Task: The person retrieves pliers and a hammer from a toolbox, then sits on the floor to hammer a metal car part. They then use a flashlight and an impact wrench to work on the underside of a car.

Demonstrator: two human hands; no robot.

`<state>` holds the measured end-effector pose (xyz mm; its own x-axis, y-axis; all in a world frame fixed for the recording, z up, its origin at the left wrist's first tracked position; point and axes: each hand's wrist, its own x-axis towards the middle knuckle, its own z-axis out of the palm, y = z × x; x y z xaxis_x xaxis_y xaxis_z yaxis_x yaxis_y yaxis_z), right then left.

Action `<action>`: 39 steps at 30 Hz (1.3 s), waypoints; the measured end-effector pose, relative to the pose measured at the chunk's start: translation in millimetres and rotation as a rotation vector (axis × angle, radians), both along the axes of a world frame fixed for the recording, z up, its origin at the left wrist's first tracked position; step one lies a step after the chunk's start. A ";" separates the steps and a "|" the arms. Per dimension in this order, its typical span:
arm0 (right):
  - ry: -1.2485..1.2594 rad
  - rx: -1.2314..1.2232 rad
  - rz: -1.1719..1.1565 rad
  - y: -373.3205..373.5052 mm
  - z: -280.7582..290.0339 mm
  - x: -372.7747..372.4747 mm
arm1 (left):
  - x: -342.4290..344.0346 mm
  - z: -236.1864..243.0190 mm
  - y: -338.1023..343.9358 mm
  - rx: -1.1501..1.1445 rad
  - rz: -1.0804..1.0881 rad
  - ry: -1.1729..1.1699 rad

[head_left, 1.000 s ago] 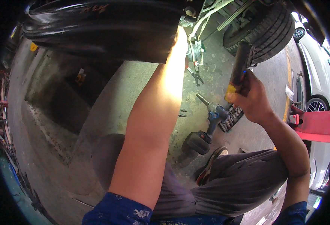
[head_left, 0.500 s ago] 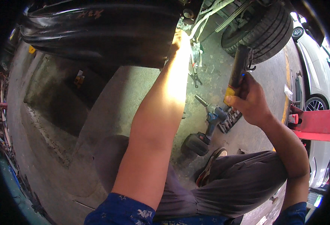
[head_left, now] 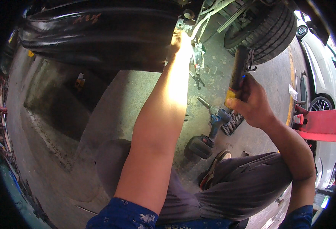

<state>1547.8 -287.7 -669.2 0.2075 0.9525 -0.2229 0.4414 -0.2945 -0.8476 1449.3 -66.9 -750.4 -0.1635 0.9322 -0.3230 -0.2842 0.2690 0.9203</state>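
My right hand (head_left: pixel 255 102) is wrapped round a dark work light (head_left: pixel 239 66) with a yellow end and a metal hook. Its bright beam falls across my outstretched left forearm. My left hand (head_left: pixel 180 37) reaches up beside the edge of a large black moulded panel (head_left: pixel 99 36), among parts under the vehicle. Glare and shadow hide its fingers, so what it touches cannot be made out. Close by it, pale cables (head_left: pixel 212 12) run up to the right. A pair of pliers (head_left: pixel 197 79) shows below the left hand's right side.
On the concrete floor lie a blue-and-black cordless impact wrench (head_left: pixel 215 121) and a tray of sockets (head_left: pixel 233 124). A tyre (head_left: pixel 269 36) rises at the upper right. Farther right are a red metal stand (head_left: pixel 320 124) and white cars (head_left: pixel 322 72). A small yellow object (head_left: pixel 79 81) lies in shadow at left.
My right hand and the work light have shifted slightly left and tilted a little. My left arm keeps nearly the same reach, its hand slightly lower in the picture.
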 end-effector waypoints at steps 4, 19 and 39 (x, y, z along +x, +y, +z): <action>-0.045 0.000 0.008 0.8 0.4 -1.8 | 15.6 -41.5 34.1 0.000 0.112 -0.203; -0.313 0.063 0.023 -4.0 6.9 21.5 | 0.5 -36.0 36.7 0.742 -0.783 2.223; -0.091 0.052 -0.018 -3.4 -9.5 16.1 | 5.3 -80.1 70.1 0.279 0.011 0.019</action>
<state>1563.9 -291.1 -678.6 0.2418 0.9582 -0.1528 0.5121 -0.2598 -0.8187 1454.5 3.1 -830.4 -0.1775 0.9828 -0.0513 -0.2674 0.0020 0.9636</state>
